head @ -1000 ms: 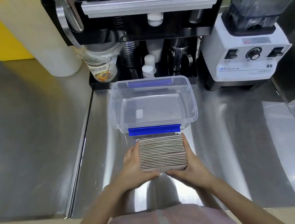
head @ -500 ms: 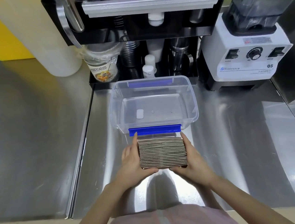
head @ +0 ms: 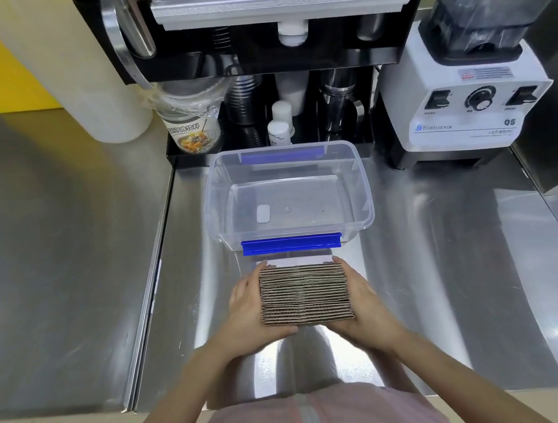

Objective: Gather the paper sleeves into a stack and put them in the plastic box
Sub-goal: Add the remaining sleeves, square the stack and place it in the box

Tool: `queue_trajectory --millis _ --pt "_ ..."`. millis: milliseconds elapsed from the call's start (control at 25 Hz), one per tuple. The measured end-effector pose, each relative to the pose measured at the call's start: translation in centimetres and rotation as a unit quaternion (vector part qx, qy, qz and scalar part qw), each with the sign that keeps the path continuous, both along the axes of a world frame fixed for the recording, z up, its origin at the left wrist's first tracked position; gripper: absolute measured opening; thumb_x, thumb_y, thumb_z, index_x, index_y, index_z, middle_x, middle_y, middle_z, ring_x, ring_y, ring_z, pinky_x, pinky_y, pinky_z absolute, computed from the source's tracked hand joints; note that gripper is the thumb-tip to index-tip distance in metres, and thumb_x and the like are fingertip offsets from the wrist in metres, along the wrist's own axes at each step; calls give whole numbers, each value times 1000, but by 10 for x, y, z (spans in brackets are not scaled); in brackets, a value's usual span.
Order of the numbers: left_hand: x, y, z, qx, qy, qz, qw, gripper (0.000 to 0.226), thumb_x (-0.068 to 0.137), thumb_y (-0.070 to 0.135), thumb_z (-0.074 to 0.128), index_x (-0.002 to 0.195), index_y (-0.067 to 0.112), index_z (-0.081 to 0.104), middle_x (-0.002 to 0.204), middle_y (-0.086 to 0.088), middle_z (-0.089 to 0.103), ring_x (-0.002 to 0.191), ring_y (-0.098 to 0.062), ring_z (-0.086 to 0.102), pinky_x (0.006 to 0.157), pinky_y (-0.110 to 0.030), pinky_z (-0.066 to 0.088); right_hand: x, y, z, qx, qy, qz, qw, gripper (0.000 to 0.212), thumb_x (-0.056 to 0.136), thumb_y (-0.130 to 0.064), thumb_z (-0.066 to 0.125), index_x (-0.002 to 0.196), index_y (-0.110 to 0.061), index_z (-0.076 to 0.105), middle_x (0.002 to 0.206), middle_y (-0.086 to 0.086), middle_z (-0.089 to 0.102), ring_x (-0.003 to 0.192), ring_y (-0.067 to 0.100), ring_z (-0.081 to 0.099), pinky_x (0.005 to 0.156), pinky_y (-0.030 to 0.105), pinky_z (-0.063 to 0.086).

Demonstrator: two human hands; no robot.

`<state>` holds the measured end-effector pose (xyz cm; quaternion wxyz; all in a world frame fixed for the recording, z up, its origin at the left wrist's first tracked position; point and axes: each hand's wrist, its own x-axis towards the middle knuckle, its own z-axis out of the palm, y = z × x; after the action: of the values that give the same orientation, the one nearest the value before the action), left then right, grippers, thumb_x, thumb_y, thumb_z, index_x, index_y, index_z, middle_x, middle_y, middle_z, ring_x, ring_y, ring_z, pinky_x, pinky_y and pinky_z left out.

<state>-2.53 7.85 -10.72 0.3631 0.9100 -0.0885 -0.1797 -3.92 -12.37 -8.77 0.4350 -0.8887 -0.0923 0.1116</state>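
A neat stack of brown corrugated paper sleeves (head: 304, 293) is held edge-up just above the steel counter, squeezed between both hands. My left hand (head: 249, 310) presses its left side with the thumb under the near edge. My right hand (head: 363, 300) presses its right side the same way. Directly behind the stack stands the clear plastic box (head: 363, 183) with blue clips on its near and far rims. It holds nothing but a small white label on its floor. The stack's far edge sits a short gap before the near blue clip.
A white blender base (head: 464, 110) stands back right. A black cup dispenser rack (head: 255, 28) with cups and small bottles fills the back. A white roll (head: 90, 76) and a labelled cup (head: 193, 131) stand back left. A counter seam (head: 160, 255) runs left of the box.
Both hands have carried the stack a little forward, toward the box's near clip, and squared it up. The box has not moved.
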Motion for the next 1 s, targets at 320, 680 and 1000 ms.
queue_trajectory --millis 320,680,1000 --pt "3 0 9 17 13 -9 1000 113 45 65 56 142 19 19 144 0 33 135 -17 25 113 -29 16 -2 -9 1 -56 -18 42 997 69 71 -23 74 118 -49 30 120 -30 38 109 -5 39 101 10 27" --pt "1 1 2 19 3 -18 1000 92 54 64 59 131 20 37 128 4 44 125 -16 36 102 -22 23 -4 -9 -8 -91 12 47 995 73 79 -45 64 139 -22 29 146 -3 36 135 10 31 117 41 25" --pt "-1 4 40 -101 78 49 991 69 56 34 83 106 46 38 113 25 48 102 16 50 80 2 36 -11 -20 21 61 135 -57 987 59 69 -7 77 96 -44 41 95 -29 56 81 -27 54 62 -6 40"
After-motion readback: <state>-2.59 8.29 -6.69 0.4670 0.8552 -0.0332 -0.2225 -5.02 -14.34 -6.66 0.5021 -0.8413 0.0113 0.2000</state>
